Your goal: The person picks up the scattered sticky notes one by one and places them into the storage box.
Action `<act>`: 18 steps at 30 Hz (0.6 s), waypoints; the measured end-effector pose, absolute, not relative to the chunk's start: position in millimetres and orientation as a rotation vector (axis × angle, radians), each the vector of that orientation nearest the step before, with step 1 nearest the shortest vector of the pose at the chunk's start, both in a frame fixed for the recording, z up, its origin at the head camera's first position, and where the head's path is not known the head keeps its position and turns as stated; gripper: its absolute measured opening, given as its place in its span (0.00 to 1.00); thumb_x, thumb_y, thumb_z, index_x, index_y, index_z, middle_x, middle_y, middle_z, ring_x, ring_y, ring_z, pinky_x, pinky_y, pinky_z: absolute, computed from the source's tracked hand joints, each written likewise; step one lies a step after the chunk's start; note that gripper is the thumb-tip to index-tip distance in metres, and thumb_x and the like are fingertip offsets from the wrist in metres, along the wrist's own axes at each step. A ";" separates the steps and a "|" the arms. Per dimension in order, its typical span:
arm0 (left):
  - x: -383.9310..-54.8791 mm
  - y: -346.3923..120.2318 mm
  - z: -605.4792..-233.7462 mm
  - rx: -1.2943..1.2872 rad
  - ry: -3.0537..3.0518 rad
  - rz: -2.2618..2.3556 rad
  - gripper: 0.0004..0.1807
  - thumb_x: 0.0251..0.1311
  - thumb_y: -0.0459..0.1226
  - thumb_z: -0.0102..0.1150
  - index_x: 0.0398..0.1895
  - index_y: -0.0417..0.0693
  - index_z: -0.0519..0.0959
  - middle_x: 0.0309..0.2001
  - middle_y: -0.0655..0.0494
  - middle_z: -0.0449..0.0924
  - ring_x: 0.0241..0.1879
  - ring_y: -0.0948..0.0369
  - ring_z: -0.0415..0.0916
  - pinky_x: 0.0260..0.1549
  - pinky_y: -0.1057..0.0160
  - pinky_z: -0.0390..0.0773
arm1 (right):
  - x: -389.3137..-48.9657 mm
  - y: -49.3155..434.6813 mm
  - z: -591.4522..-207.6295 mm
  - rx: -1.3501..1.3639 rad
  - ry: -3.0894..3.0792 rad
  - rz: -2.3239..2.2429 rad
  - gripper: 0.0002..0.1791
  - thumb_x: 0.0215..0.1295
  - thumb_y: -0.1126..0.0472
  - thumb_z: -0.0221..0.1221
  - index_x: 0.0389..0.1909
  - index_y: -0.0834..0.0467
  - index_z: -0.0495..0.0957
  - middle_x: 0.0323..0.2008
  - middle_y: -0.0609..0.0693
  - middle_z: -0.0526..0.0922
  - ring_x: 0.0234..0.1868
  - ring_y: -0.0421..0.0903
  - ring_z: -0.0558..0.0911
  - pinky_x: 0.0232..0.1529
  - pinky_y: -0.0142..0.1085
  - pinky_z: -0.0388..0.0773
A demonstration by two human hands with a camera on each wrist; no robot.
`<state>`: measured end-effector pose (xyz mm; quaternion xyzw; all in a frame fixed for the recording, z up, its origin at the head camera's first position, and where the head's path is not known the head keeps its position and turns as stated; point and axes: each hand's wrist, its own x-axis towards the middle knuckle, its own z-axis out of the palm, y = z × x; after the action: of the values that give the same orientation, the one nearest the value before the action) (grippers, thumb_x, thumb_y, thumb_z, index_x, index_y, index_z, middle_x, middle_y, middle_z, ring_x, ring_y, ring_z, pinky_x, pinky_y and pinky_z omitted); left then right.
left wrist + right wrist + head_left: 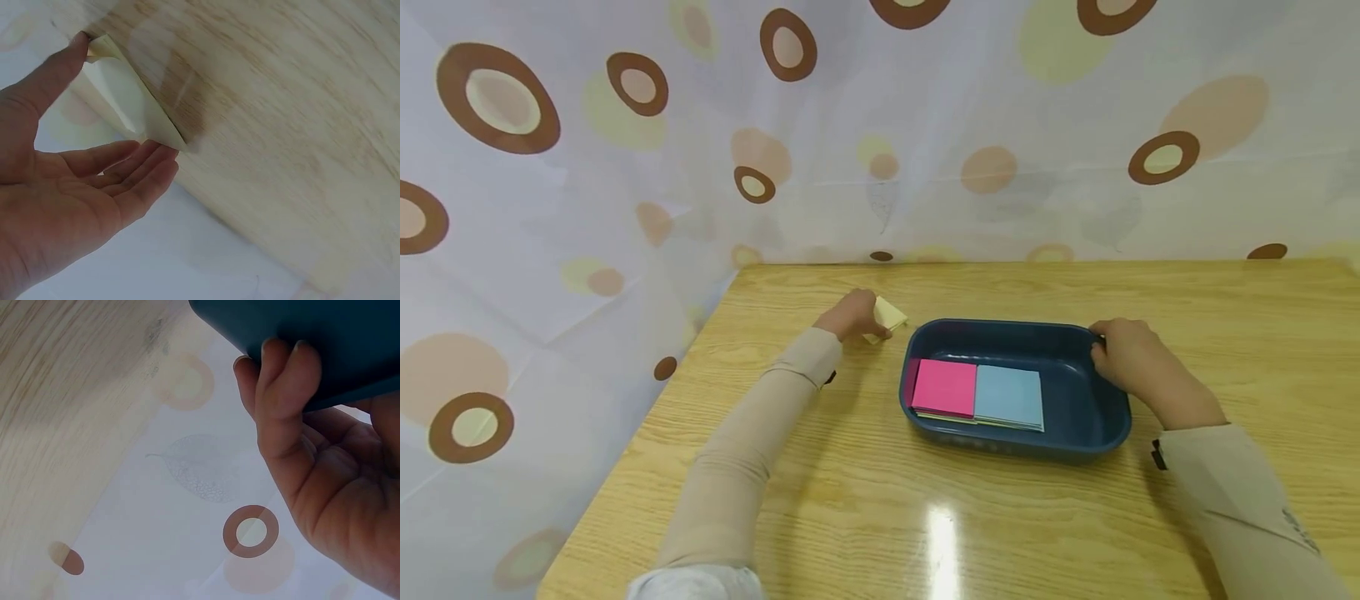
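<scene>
My left hand (852, 315) reaches to the table left of a dark blue plastic bin (1081, 410). It holds a pale yellow sticky note pad (890, 313) between thumb and fingers. In the left wrist view, the thumb is at one edge of the pad (134, 103) and the fingertips at the opposite edge. My right hand (1129, 357) grips the bin's right rim, its fingers curled against the wall in the right wrist view. Inside the bin's left part lie a pink sticky note pad (946, 387) and a light blue one (1009, 395), side by side, with yellow-green edges showing beneath.
Everything stands on a light wood-grain table (880, 508). A white curtain (940, 125) with brown and peach ovals hangs along its back and left edges. Bright light reflects off the tabletop in front of the bin.
</scene>
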<state>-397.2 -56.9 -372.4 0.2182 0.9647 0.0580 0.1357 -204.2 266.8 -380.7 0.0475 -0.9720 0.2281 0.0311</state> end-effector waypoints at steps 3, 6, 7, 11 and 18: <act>-399.2 -55.8 -373.5 0.612 2.785 0.166 0.27 0.54 0.47 0.69 0.46 0.35 0.74 0.43 0.45 0.72 0.41 0.54 0.65 0.41 0.60 0.68 | -204.6 267.5 -381.1 0.143 -2.994 0.716 0.20 0.64 0.72 0.48 0.52 0.85 0.67 0.35 0.74 0.78 0.18 0.45 0.72 0.23 0.40 0.70; -399.3 -55.0 -375.4 0.592 2.782 0.157 0.31 0.52 0.48 0.69 0.49 0.34 0.72 0.49 0.40 0.67 0.46 0.50 0.64 0.45 0.56 0.69 | -205.0 267.4 -381.7 0.137 -2.995 0.723 0.20 0.64 0.72 0.48 0.52 0.85 0.67 0.31 0.71 0.78 0.18 0.45 0.72 0.22 0.40 0.70; -398.9 -54.6 -375.9 0.588 2.782 0.156 0.32 0.51 0.48 0.69 0.50 0.34 0.71 0.50 0.39 0.65 0.48 0.49 0.63 0.46 0.56 0.69 | -205.0 267.4 -381.9 0.135 -2.996 0.726 0.20 0.64 0.72 0.48 0.52 0.85 0.67 0.30 0.70 0.78 0.17 0.45 0.72 0.22 0.40 0.70; -396.2 -53.2 -376.5 0.594 2.794 0.127 0.32 0.52 0.48 0.68 0.50 0.35 0.70 0.51 0.40 0.60 0.48 0.49 0.61 0.46 0.56 0.69 | -205.3 267.0 -382.5 0.128 -2.992 0.720 0.20 0.64 0.72 0.48 0.51 0.85 0.67 0.31 0.71 0.79 0.18 0.46 0.73 0.22 0.39 0.71; -395.1 -54.0 -371.0 0.632 2.776 -0.005 0.26 0.52 0.52 0.68 0.37 0.39 0.75 0.49 0.41 0.63 0.48 0.50 0.59 0.45 0.56 0.65 | -205.0 266.8 -381.0 0.125 -2.991 0.709 0.20 0.64 0.72 0.48 0.52 0.85 0.67 0.36 0.75 0.78 0.18 0.46 0.73 0.23 0.40 0.71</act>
<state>-395.1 -54.0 -371.0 0.2194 0.9645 -0.0016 0.1466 -205.0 266.8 -381.0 0.0407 -0.9717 0.2305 0.0327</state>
